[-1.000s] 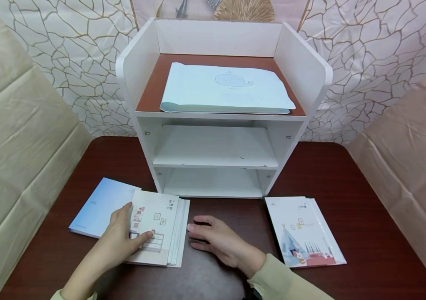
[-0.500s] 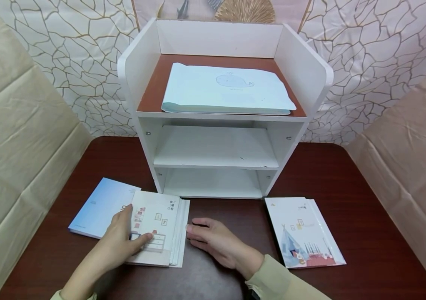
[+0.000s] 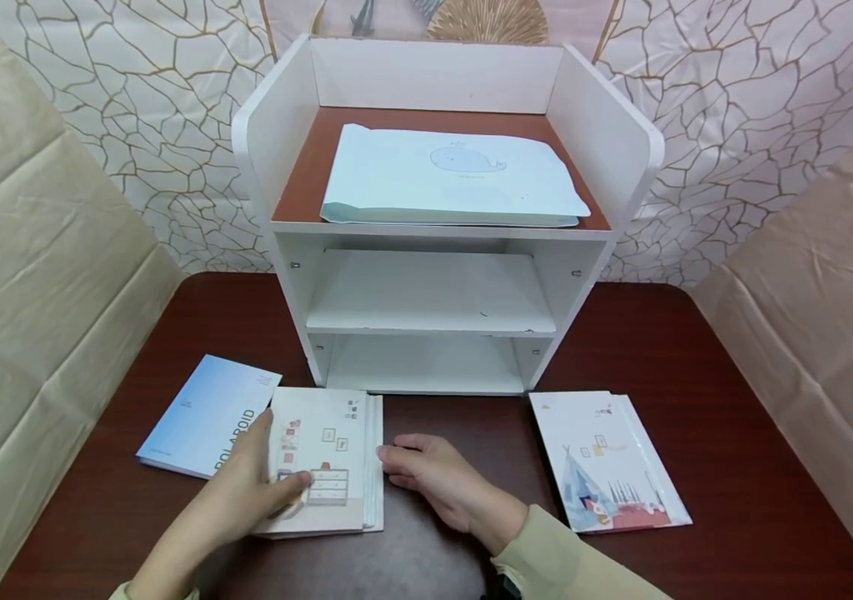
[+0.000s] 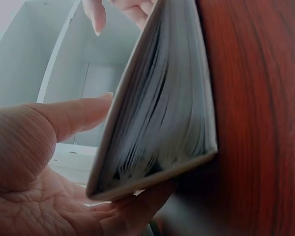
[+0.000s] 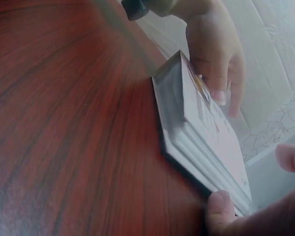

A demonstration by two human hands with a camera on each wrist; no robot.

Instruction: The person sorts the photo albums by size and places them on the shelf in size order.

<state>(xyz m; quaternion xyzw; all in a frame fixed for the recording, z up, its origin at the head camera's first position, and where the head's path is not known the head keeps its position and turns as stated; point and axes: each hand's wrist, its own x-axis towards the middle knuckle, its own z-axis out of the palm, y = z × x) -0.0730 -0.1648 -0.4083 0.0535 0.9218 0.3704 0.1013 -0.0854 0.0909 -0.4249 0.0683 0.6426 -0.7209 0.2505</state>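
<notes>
My left hand (image 3: 242, 483) grips a white photo album (image 3: 324, 446) with a drawn room on its cover. In the left wrist view the thumb (image 4: 83, 115) presses the front cover while the other fingers lie around the spine side; bulging page edges show between the covers. My right hand (image 3: 444, 483) has its fingers at the album's opposite edge. In the right wrist view one fingertip (image 5: 220, 201) touches the layered white edge. Just left of the album lies a blue one (image 3: 201, 412) lettered POLAROID, partly hidden by my left hand.
Behind the hands stands a white shelf unit (image 3: 429, 332) with two lower levels. A large whale-print packet (image 3: 456, 183) lies on its brown top. Another white album (image 3: 606, 458) with a tent drawing rests at the right of the dark wooden table (image 3: 644, 342).
Both hands stay on the white album, which has shifted slightly right and straightened. Its layers at the right edge have drawn closer together. More of the POLAROID lettering shows.
</notes>
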